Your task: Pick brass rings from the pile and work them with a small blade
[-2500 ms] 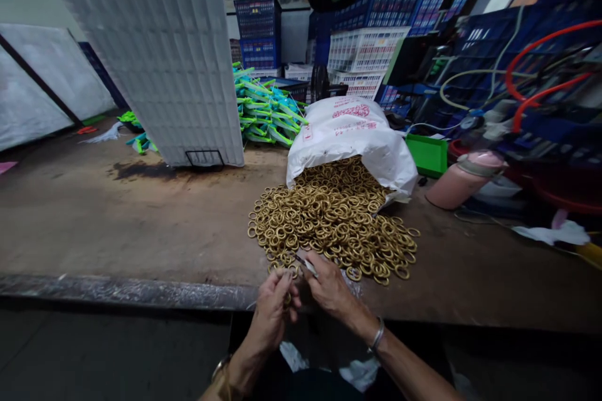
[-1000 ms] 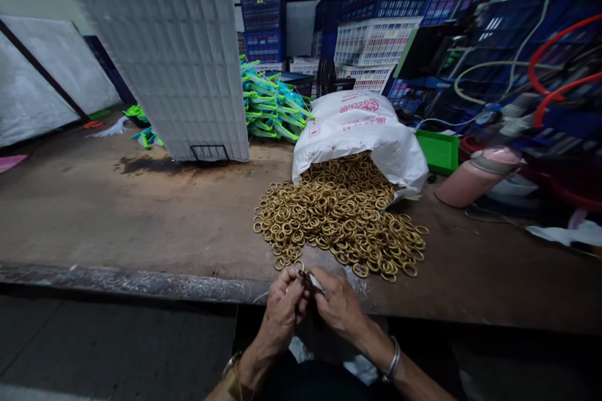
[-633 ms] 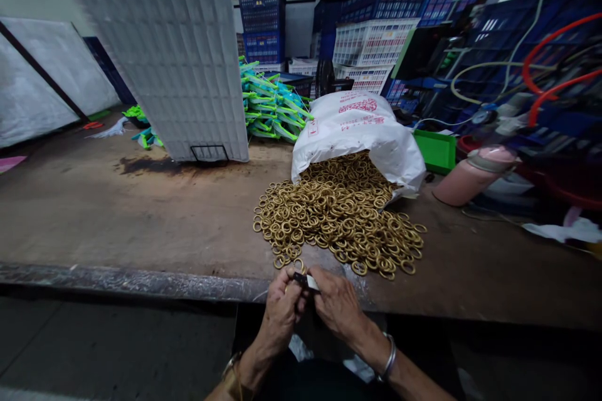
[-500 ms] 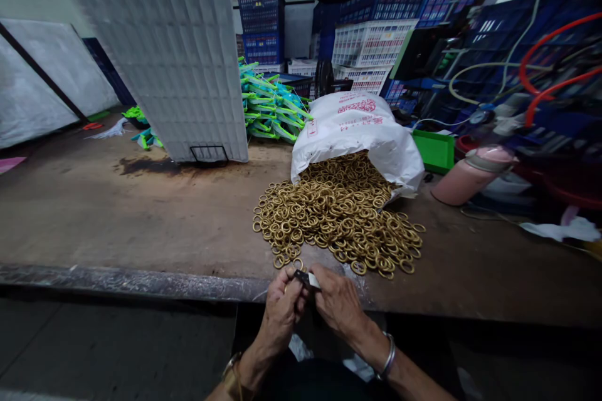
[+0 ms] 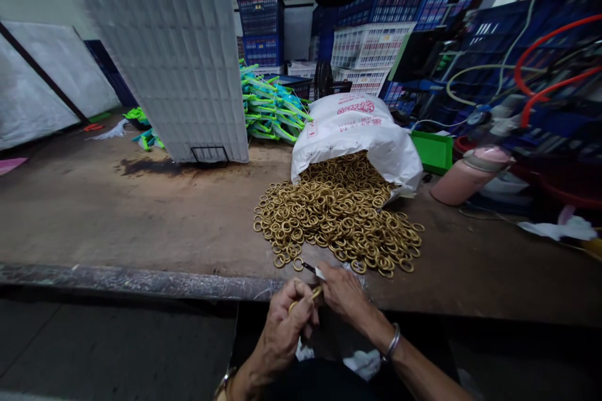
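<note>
**Left hand (image 5: 288, 318) is pinching a gold ring (image 5: 316, 292) in front of an open white sack (image 5: 360, 131)**

Taking the ring pile (image 5: 329, 219) as the clock's centre, blue crates (image 5: 261, 49) are standing stacked at 11 o'clock; their contents are too small to tell. At 12, the white sack is lying with its mouth facing 6, and rings are filling the opening and spreading into the pile. White crates (image 5: 369, 47) are standing stacked behind the sack, between 12 and 1. A shallow green tray (image 5: 431, 151) is resting at 2, and a pink bottle (image 5: 470, 177) is standing between 2 and 3.

At 7, the left hand is closing its fingertips around the gold ring; whether it is holding more than one is hard to tell. At 6, the right hand (image 5: 345, 291) is gripping a small dark-tipped tool (image 5: 308, 267), its tip pointing near a loose ring (image 5: 298, 264) at the pile's edge.

The brown workbench (image 5: 141, 219) is carrying a dark stain (image 5: 148, 166) between 9 and 10, beside the foot of a white ribbed panel (image 5: 160, 69). Green and teal pieces (image 5: 273, 109) are lying heaped at 11. Red hoses (image 5: 522, 75) are curving at 2.
</note>
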Demonstrator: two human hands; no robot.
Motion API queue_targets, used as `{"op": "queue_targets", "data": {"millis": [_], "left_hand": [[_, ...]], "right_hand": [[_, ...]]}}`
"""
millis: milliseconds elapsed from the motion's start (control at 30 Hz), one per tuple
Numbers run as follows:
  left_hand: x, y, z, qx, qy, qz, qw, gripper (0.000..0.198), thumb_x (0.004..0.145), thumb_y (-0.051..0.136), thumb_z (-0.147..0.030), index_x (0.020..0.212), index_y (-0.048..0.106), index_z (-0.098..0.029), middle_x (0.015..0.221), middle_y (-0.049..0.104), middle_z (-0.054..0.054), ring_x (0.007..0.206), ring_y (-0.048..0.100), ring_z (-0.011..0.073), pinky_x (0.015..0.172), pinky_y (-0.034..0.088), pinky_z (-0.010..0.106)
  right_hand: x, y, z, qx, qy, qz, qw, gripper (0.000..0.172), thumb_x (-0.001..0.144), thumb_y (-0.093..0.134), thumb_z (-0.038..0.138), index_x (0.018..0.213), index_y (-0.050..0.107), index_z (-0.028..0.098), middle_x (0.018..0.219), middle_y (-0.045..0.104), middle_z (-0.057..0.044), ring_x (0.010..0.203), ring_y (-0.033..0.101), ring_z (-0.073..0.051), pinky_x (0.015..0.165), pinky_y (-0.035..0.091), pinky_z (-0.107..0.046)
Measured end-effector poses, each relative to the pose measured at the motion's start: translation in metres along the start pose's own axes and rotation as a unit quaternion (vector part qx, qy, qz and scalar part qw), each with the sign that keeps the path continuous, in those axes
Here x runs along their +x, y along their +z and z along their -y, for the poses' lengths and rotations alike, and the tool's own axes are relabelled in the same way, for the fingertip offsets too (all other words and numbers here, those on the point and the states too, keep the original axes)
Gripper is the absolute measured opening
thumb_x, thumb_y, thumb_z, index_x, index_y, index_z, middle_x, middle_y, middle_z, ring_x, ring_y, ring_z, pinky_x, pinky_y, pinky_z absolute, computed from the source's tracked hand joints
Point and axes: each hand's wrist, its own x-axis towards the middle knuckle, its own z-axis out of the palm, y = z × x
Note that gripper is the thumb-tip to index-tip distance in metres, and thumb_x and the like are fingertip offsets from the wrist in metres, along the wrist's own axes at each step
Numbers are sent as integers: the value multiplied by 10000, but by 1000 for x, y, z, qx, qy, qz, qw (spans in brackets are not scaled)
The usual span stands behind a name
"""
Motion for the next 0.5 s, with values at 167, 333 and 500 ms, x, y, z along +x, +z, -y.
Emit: {"op": "queue_targets", "data": {"millis": [167, 333, 500], "left_hand": [[-2, -10, 2, -136, -63, -40, 988, 283, 731, 562, -430, 739, 465, -164, 696, 532, -6, 415, 362, 29, 351, 213, 156], [1, -21, 2, -140, -80, -98, 982, 308, 678, 617, -439, 740, 516, -155, 722, 569, 10, 413, 373, 31, 352, 231, 166], [9, -32, 4, -199, -130, -109, 965, 375, 534, 742, -361, 840, 587, -211, 638, 579, -18, 437, 454, 65, 367, 291, 165]], "right_hand": [[15, -2, 10, 13, 18, -47, 999, 208, 794, 366, 160, 905, 535, 205, 718, 614, -23, 646, 549, -139, 561, 287, -249], [24, 8, 25, -14, 41, -41, 998, 177, 777, 432, 195, 934, 510, 216, 835, 624, -28, 762, 566, -154, 615, 311, -244], [27, 11, 31, -14, 60, -50, 997, 279, 713, 436, 134, 970, 512, 214, 940, 608, -35, 844, 560, -172, 656, 329, -253]]}}
